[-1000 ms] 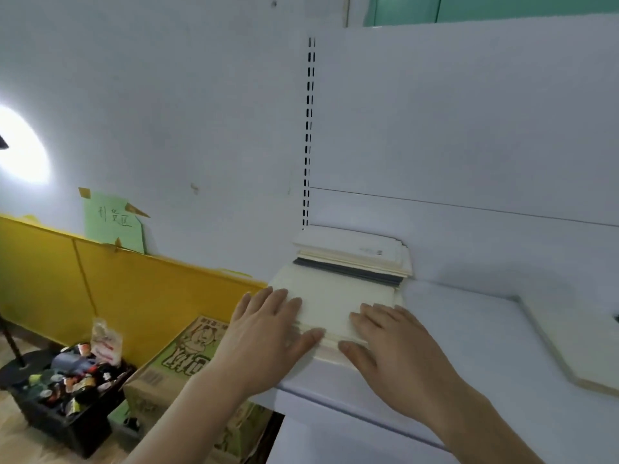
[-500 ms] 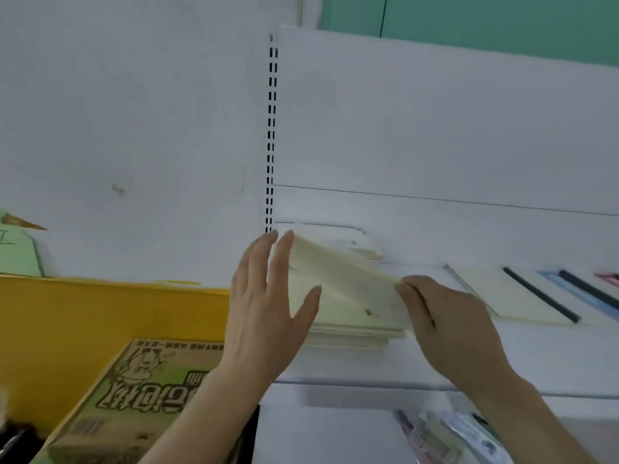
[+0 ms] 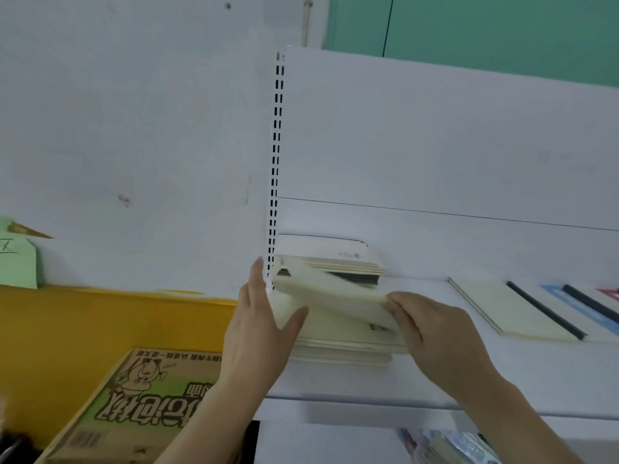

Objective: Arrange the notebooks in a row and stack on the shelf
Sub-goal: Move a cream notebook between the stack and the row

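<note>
Cream notebook (image 3: 331, 298), tilted, above a front stack of notebooks (image 3: 345, 349) at the left end of the white shelf (image 3: 469, 380). Left hand (image 3: 259, 333): fingers straight along its left edge, thumb underneath. Right hand (image 3: 432, 326): fingers curled, grasping its right edge; a second stack (image 3: 338, 262) sits behind.

left hand (image 3: 259, 333) flat, fingers straight, right hand (image 3: 432, 324) fingers curled, pinching
</note>
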### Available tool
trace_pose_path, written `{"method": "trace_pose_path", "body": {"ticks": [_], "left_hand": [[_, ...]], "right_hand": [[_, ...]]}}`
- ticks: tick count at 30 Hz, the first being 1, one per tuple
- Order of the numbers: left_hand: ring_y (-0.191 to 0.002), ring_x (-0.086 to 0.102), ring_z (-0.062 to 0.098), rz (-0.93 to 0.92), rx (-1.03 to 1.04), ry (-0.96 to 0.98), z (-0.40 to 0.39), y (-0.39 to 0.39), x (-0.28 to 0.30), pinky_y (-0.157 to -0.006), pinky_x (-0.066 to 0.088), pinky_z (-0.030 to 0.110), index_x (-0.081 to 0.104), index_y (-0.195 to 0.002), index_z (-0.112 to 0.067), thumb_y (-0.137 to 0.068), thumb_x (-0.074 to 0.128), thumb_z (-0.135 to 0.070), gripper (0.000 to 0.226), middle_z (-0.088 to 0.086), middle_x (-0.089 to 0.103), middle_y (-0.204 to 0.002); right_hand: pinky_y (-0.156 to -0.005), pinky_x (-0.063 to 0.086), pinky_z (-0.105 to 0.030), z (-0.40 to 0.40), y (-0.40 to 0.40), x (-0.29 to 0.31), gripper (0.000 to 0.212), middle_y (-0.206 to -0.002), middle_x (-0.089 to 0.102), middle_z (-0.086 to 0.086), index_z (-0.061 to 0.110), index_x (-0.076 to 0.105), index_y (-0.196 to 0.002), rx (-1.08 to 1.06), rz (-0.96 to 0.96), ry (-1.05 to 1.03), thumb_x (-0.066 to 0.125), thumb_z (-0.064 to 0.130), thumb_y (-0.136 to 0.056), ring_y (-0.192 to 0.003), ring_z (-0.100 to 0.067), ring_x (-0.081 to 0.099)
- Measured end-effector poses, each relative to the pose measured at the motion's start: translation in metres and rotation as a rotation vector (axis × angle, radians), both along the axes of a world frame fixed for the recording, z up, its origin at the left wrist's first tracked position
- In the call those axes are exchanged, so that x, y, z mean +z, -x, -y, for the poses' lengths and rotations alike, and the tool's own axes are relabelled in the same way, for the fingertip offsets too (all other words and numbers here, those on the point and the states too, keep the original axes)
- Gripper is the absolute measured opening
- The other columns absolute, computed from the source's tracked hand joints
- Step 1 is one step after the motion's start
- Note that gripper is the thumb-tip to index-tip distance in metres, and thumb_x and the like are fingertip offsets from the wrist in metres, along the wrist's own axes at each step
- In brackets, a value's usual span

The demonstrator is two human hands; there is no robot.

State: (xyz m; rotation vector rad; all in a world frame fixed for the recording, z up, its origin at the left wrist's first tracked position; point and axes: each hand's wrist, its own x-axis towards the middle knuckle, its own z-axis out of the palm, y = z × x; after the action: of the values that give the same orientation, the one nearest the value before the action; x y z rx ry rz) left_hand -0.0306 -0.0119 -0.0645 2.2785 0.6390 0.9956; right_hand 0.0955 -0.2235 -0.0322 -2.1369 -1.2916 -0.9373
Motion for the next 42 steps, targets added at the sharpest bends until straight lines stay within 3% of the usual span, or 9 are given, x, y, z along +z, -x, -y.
{"method": "trace_pose_path", "body": {"ticks": [5, 8, 13, 17, 20, 25, 29, 34, 42], "left_hand": [[-0.127, 0.048, 0.012, 0.103, -0.013, 0.368, 0.008, -0.01, 0.013, -0.097, 0.047, 0.034, 0.009, -0.155, -0.028, -0.074, 0.062, -0.07, 0.106, -0.004, 0.046, -0.143], [-0.108, 0.064, 0.019, 0.065, -0.144, 0.513, 0.014, -0.012, 0.022, -0.092, 0.051, 0.033, 0.058, -0.128, -0.012, -0.076, 0.048, -0.078, 0.085, 0.003, 0.068, -0.118], [-0.106, 0.069, 0.021, 0.413, -0.558, 1.038, 0.03, -0.006, 0.036, -0.087, 0.057, 0.046, 0.06, -0.123, -0.028, -0.095, 0.058, -0.036, 0.029, -0.003, 0.073, -0.114], [-0.102, 0.069, 0.022, 0.477, -0.425, 0.903, 0.018, 0.0, 0.034, -0.084, 0.058, 0.049, 0.06, -0.118, -0.029, -0.1, 0.055, -0.025, 0.019, -0.003, 0.072, -0.11], [-0.1, 0.069, 0.015, 0.516, -0.31, 0.733, 0.003, 0.01, 0.031, -0.083, 0.057, 0.042, 0.063, -0.114, -0.033, -0.101, 0.055, -0.025, 0.018, -0.01, 0.073, -0.107], [-0.1, 0.067, 0.017, 0.458, -0.146, 0.744, -0.021, 0.025, 0.019, -0.087, 0.056, 0.047, 0.061, -0.11, -0.04, -0.101, 0.052, -0.034, 0.015, -0.015, 0.072, -0.102], [-0.098, 0.066, 0.011, 0.424, -0.097, 0.732, -0.024, 0.035, 0.02, -0.082, 0.051, 0.033, 0.063, -0.103, -0.034, -0.103, 0.043, -0.044, 0.023, -0.017, 0.072, -0.094], [-0.096, 0.066, 0.025, 0.422, -0.076, 0.656, -0.025, 0.045, 0.03, -0.089, 0.052, 0.049, 0.063, -0.097, -0.023, -0.102, 0.043, -0.045, 0.031, -0.002, 0.071, -0.097], [-0.082, 0.063, 0.023, 0.414, -0.072, 0.588, -0.015, 0.04, 0.031, -0.07, 0.049, 0.036, 0.06, -0.091, -0.021, -0.102, 0.041, -0.046, 0.033, 0.001, 0.068, -0.086]], "right_hand": [[-0.055, 0.043, -0.022, 0.004, 0.012, 0.033, 0.025, -0.062, 0.061, 0.01, 0.031, 0.06, -0.083, 0.022, -0.314, -0.272, 0.043, 0.038, -0.101, -0.063, -0.008, 0.055], [-0.062, 0.046, -0.02, -0.002, 0.021, 0.04, 0.029, -0.073, 0.065, 0.011, 0.031, 0.066, -0.077, 0.085, -0.615, -0.461, 0.046, 0.037, -0.097, -0.066, -0.006, 0.056], [-0.073, 0.06, -0.037, -0.012, 0.032, 0.033, 0.034, -0.086, 0.069, -0.002, 0.019, 0.07, -0.087, 0.207, -1.084, -0.53, 0.044, 0.037, -0.099, -0.084, -0.02, 0.066], [-0.079, 0.052, -0.031, -0.014, 0.022, 0.02, 0.037, -0.074, 0.065, 0.008, 0.019, 0.066, -0.083, 0.182, -0.987, -0.318, 0.04, 0.04, -0.099, -0.073, -0.007, 0.06], [-0.097, 0.034, -0.009, -0.017, 0.01, 0.006, 0.036, -0.121, 0.059, 0.025, 0.035, 0.058, -0.122, 0.077, -0.748, -0.018, 0.034, 0.047, -0.098, -0.106, 0.016, 0.051], [-0.111, 0.006, -0.016, -0.027, 0.001, -0.018, 0.063, -0.156, 0.022, 0.014, 0.03, 0.032, -0.147, -0.072, -0.371, 0.624, 0.032, 0.062, -0.093, -0.143, -0.006, 0.018], [-0.105, 0.027, -0.016, -0.019, -0.001, -0.007, 0.039, -0.135, 0.047, 0.026, 0.039, 0.055, -0.13, -0.017, -0.411, 0.501, 0.041, 0.052, -0.096, -0.127, -0.003, 0.045], [-0.068, 0.046, -0.031, 0.001, -0.007, 0.02, 0.036, -0.072, 0.056, 0.012, 0.034, 0.05, -0.105, -0.163, -0.185, 0.5, 0.02, 0.053, -0.098, -0.074, -0.012, 0.057], [-0.06, 0.043, -0.03, 0.028, 0.008, 0.051, 0.018, -0.084, 0.065, 0.01, 0.035, 0.057, -0.101, -0.051, -0.626, -0.277, 0.04, 0.039, -0.099, -0.074, -0.006, 0.059]]}}
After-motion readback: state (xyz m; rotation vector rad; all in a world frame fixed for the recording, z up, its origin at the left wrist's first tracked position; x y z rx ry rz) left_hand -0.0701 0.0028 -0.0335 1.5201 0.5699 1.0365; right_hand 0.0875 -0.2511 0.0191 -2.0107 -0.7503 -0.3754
